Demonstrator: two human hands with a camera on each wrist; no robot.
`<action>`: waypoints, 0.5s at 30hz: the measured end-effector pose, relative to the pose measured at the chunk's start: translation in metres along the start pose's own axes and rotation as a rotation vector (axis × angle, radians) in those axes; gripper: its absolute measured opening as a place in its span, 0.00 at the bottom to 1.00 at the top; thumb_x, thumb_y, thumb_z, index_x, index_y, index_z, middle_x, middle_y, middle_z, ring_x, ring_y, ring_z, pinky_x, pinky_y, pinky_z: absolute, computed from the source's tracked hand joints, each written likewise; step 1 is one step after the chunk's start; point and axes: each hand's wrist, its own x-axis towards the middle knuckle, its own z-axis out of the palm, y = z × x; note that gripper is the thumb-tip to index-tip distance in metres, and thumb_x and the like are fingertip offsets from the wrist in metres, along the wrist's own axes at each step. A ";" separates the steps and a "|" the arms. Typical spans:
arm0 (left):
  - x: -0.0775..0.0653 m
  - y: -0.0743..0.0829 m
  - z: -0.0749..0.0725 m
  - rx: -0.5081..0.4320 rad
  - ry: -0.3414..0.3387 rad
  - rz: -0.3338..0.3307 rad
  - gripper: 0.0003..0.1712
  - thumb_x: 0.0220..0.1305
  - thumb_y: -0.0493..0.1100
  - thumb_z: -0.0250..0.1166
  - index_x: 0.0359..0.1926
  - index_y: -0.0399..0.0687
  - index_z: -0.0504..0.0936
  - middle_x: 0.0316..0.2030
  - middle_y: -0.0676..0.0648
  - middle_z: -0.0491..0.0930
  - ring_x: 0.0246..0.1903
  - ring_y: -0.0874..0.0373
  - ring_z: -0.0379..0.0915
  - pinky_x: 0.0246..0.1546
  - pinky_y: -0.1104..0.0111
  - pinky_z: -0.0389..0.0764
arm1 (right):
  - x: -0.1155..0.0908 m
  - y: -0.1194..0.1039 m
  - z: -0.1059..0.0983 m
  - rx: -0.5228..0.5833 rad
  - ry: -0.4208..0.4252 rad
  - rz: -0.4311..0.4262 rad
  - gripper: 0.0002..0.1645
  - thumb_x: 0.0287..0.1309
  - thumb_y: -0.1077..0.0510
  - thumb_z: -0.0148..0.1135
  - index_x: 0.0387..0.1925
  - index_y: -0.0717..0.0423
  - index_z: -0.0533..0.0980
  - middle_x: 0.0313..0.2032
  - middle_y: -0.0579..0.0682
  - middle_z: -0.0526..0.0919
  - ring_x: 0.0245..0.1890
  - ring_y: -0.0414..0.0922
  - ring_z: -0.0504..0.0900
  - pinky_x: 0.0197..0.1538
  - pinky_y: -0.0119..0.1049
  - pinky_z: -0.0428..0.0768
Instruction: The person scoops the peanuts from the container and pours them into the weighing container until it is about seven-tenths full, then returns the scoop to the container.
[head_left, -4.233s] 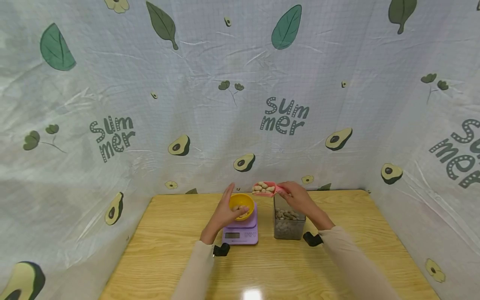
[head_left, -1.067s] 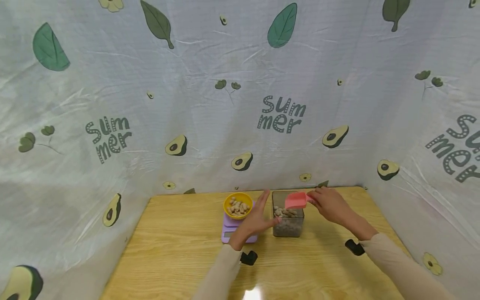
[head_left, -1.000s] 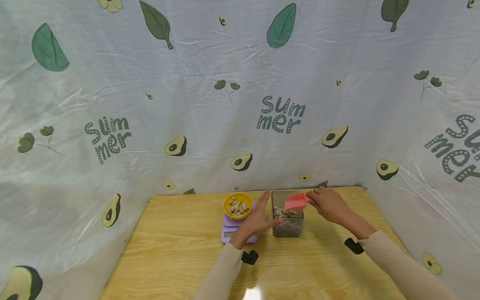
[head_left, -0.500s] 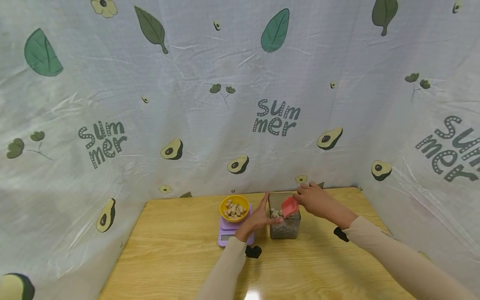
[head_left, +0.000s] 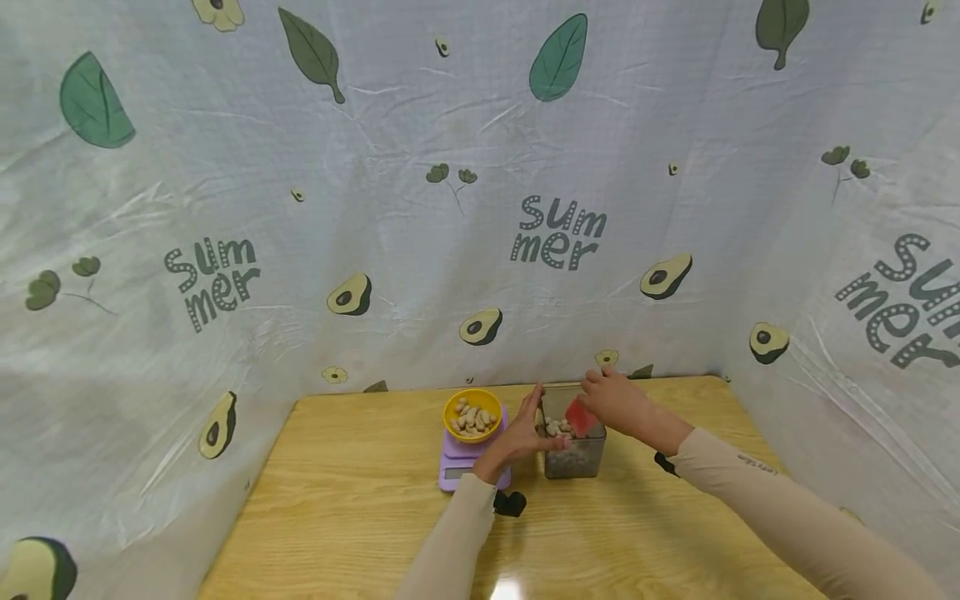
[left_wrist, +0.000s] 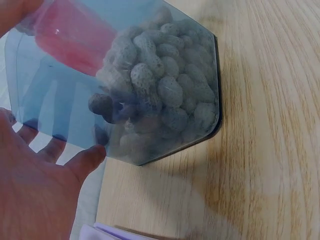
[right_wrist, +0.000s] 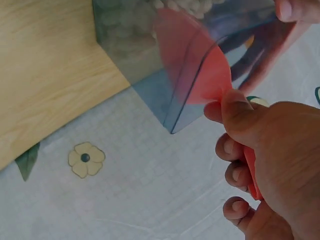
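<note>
Gripping one scoop (head_left: 579, 417) — right hand (head_left: 617, 403); left hand (head_left: 519, 435), spread, touches one peanut bin (head_left: 576, 465).

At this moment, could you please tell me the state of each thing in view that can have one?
Yellow bowl: upright on the purple scale, partly filled with peanuts.
Purple scale: bearing the bowl; display reading too small to tell.
Clear container: upright on the table, lidless, partly filled with peanuts.
Pink scoop: tilted into the container; load unclear.
Left hand: fingers spread, touching the container.
Right hand: gripping the scoop's handle.
</note>
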 end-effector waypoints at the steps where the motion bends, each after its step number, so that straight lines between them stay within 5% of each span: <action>1: 0.000 0.000 0.000 0.002 0.001 -0.001 0.70 0.49 0.70 0.71 0.78 0.68 0.30 0.79 0.45 0.38 0.76 0.40 0.43 0.71 0.44 0.59 | 0.000 0.000 0.000 0.000 -0.011 -0.001 0.05 0.52 0.54 0.73 0.32 0.44 0.84 0.31 0.45 0.81 0.35 0.44 0.74 0.40 0.40 0.73; 15: 0.001 -0.003 0.001 0.043 0.025 0.014 0.69 0.49 0.69 0.71 0.78 0.67 0.33 0.79 0.47 0.41 0.76 0.41 0.47 0.71 0.45 0.60 | 0.006 0.005 0.001 0.143 -0.062 -0.011 0.03 0.51 0.56 0.72 0.27 0.46 0.84 0.25 0.43 0.81 0.31 0.45 0.76 0.38 0.41 0.76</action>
